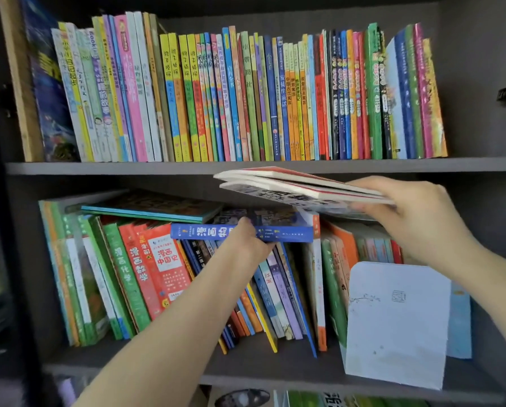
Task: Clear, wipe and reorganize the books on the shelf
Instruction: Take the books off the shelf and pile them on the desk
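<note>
Blue book [287, 232], gripped by your left hand [247, 240], may drag the leaning books [278, 289] down; your right hand [407, 212] only pinches the thin books [289, 188], which can slip.

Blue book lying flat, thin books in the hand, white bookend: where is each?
Blue book [289, 232]: head view, on its spine.
Thin books [289, 186]: head view, on their near edges.
White bookend [395, 321]: head view, middle of its front face.

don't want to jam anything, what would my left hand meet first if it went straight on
The left hand grips the blue book; past it, probably the shelf's back wall, depth unclear.
</note>
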{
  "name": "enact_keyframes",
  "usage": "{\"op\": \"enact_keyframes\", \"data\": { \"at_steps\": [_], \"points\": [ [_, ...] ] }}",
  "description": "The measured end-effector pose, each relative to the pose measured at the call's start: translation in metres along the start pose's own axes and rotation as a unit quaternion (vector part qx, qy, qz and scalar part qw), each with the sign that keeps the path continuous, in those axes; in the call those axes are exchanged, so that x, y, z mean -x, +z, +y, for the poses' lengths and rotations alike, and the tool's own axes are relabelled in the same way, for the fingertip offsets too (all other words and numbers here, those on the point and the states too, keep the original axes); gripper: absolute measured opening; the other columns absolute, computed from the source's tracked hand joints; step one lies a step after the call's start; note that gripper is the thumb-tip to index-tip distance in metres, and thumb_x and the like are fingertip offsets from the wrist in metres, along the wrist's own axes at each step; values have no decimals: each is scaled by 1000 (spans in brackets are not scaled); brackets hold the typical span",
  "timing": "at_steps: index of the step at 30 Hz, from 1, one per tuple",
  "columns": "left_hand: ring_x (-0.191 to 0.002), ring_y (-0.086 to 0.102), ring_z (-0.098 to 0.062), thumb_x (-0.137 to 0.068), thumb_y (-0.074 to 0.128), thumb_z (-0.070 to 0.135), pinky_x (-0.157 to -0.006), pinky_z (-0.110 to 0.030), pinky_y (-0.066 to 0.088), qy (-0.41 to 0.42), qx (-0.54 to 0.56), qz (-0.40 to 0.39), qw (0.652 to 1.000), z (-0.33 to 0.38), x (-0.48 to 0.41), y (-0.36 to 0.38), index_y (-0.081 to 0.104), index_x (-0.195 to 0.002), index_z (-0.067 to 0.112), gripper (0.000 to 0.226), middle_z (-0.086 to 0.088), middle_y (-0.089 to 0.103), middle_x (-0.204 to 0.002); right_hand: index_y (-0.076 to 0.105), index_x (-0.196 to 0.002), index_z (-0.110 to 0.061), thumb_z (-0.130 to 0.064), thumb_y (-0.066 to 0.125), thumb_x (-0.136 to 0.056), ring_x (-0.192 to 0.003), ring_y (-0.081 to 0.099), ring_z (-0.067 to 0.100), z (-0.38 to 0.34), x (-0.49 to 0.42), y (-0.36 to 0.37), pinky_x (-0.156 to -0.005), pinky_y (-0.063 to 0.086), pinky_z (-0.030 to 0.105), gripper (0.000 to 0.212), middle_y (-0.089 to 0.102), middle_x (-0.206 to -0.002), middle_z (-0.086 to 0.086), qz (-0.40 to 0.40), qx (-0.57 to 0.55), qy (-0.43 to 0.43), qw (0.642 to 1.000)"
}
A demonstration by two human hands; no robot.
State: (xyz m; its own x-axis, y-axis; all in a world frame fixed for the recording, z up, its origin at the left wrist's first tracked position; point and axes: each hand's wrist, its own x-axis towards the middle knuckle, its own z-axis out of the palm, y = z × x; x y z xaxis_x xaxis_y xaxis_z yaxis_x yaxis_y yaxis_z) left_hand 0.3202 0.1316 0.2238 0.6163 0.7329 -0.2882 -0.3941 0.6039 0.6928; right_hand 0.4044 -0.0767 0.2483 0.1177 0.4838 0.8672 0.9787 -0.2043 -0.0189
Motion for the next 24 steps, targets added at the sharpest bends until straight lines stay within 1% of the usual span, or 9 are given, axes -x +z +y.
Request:
{"op": "enact_keyframes", "data": {
  "at_steps": [4,8,11,13,15,18,20,22,24],
  "points": [
    [-73,56,-26,-101,47,23,-66,-43,52,41,-17,-17,999,-7,5,-10,48,-116,4,25,-14,56,-99,66,-120,-20,-14,64,-88,-96,67,23,2,6,-11,-80,54,47,32,72,-105,-1,18,-29,-6,999],
    [-74,57,-26,-98,52,15,-57,-42,50,63,-7,-14,998,-10,41,-25,50,-114,5,19,-14,56,-112,66,-120,-16,-8,64,-86,-95,68,27,3,8,-13,-80,55,48,35,72,-105,3,44,-50,-46,997],
    [-73,57,-25,-97,50,11,-60,-41,51,75,-10,-13,997,-15,78,-36,50,-103,4,9,-15,56,-102,66,-120,-14,0,64,-82,-93,69,28,0,9,-12,-80,56,43,41,72,-104,5,80,-74,-83,991],
    [-66,55,-24,-96,51,9,-59,-40,50,84,-18,2,996,-16,104,-42,49,-86,4,11,-13,56,-85,62,-122,-22,-9,60,-85,-89,68,16,-6,8,-10,-80,53,27,39,70,-100,-4,103,-119,-85,984],
    [-55,56,-23,-93,54,7,-49,-39,52,99,-40,23,994,-14,127,-53,48,-74,4,20,-11,55,-67,58,-123,-32,-15,59,-87,-91,62,3,-15,7,-5,-79,45,7,40,64,-98,-24,116,-194,-71,972],
    [-37,57,-20,-90,57,6,-33,-27,48,122,-85,32,988,-7,160,-80,52,-71,4,20,-9,57,-49,63,-113,-42,1,67,-86,-93,55,-21,-36,10,4,-81,39,-1,51,57,-92,-47,120,-317,-43,940],
    [-50,63,-22,-87,58,5,-40,-31,54,128,-109,30,985,-2,177,-102,60,-83,1,6,-14,66,-68,59,-111,-40,-1,67,-85,-90,50,-29,-57,15,6,-80,37,-4,47,60,-94,-39,133,-358,-44,923],
    [-67,64,-25,-87,59,6,-45,-35,57,137,-125,49,981,4,199,-127,61,-96,2,10,-16,66,-90,59,-112,-19,0,66,-84,-88,46,-34,-81,19,6,-77,35,-7,34,58,-101,-22,141,-386,-61,909],
    [-62,68,-25,-87,58,6,-45,-34,57,148,-126,66,979,8,220,-148,62,-93,3,8,-15,70,-86,56,-114,-11,3,66,-84,-87,45,-36,-102,21,6,-75,34,-8,35,52,-107,-22,125,-421,-61,896]
  ]
}}
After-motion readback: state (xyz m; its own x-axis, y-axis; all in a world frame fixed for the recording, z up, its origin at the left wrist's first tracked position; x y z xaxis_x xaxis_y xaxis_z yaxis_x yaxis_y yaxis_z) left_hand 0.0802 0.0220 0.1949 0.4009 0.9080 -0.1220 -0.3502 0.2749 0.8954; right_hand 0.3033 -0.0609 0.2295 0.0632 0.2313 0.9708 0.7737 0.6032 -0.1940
